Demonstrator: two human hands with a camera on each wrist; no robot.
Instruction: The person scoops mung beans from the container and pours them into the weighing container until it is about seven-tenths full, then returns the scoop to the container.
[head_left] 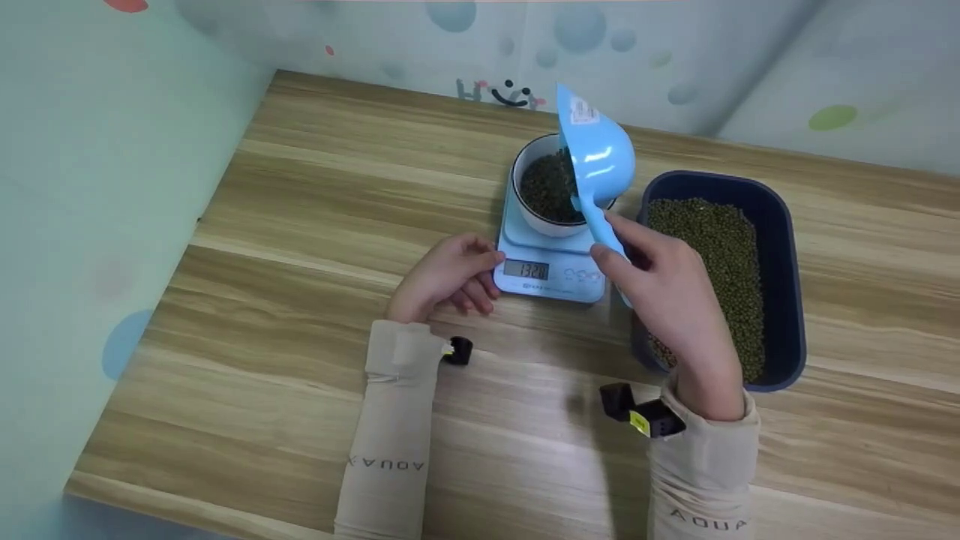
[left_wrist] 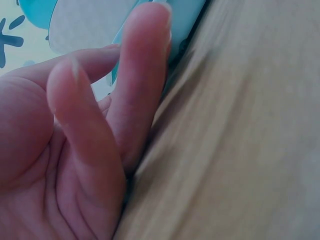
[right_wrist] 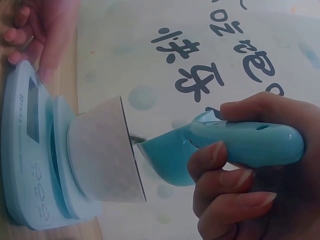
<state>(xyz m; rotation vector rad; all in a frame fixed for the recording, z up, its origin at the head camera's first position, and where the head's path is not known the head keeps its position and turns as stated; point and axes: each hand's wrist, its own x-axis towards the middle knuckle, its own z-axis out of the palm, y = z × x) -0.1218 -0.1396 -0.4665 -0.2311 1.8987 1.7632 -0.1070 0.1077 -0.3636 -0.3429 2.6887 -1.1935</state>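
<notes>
My right hand (head_left: 667, 289) grips the handle of a light blue scoop (head_left: 606, 161), which is tipped on its side over a white bowl (head_left: 555, 228) with a dark rim. Small dark green beans (head_left: 546, 186) lie in the bowl, partly hidden by the scoop. Under the bowl is a light blue kitchen scale (head_left: 551, 289), its lit display showing digits like 1328. My left hand (head_left: 450, 274) rests at the scale's left edge, thumb and a finger touching it, the other fingers loosely bent. In the right wrist view, the bowl (right_wrist: 102, 150) and scoop (right_wrist: 167, 155) appear side-on.
To the right of the scale stands a dark blue bin (head_left: 786, 300) holding many green beans (head_left: 724, 262), partly under my right forearm. A wood-grain table (head_left: 300, 300) carries everything. A patterned wall covering (head_left: 375, 37) rises behind its back edge.
</notes>
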